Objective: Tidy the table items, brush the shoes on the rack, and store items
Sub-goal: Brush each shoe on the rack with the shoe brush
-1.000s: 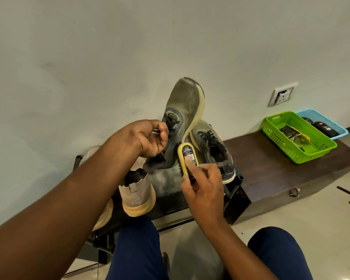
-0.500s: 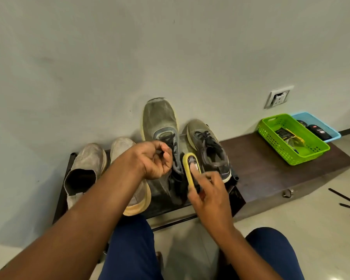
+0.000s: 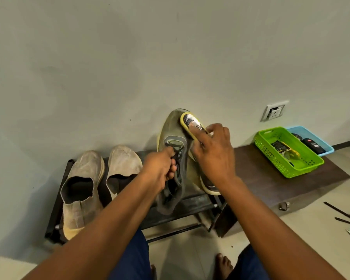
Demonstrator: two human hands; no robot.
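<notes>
My left hand (image 3: 162, 168) grips the tongue and laces of a dusty olive-grey sneaker (image 3: 173, 134), which stands toe-up over the black shoe rack (image 3: 190, 201). My right hand (image 3: 214, 156) holds a yellow-edged shoe brush (image 3: 191, 123) against the toe of that sneaker, index finger stretched along the brush's back. The matching second sneaker (image 3: 210, 187) lies on the rack behind my right hand, mostly hidden. A pair of beige slip-on shoes (image 3: 85, 182) sits on the rack's left side.
A dark wooden low table (image 3: 271, 178) adjoins the rack on the right. On it stand a green basket (image 3: 287, 152) with a packet inside and a blue tray (image 3: 311, 138) with dark items. A wall socket (image 3: 274, 113) is above. Thin dark sticks (image 3: 339, 212) lie on the floor.
The sneaker has come down from mid-air onto the rack. My right hand has carried the brush from the sneaker's heel side up to its toe. The camera has tilted down.
</notes>
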